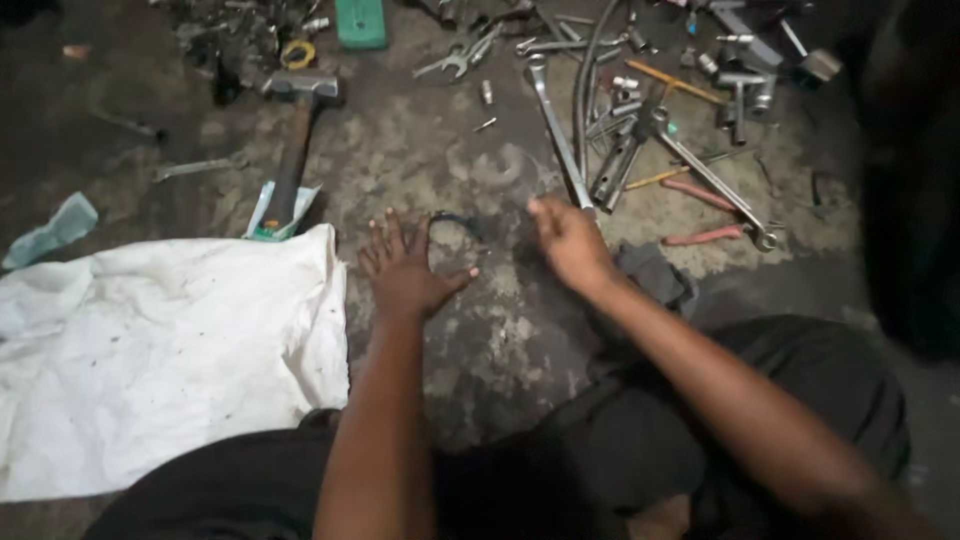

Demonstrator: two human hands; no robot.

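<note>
My left hand (405,268) lies flat on the stained concrete floor with its fingers spread, holding nothing. Just beyond its fingertips sits a thin dark ring-shaped part (455,222). My right hand (568,243) hovers a little to the right, fingers curled loosely, its fingertips close to the near end of a long silver spanner (558,130). Whether it touches the spanner I cannot tell. A dark rag (655,272) lies just right of that wrist.
A white sack cloth (160,340) covers the floor at the left. A hammer (295,130) lies beyond it. Spanners, sockets, pliers with pink handles (705,212) and a green box (360,22) are scattered across the back.
</note>
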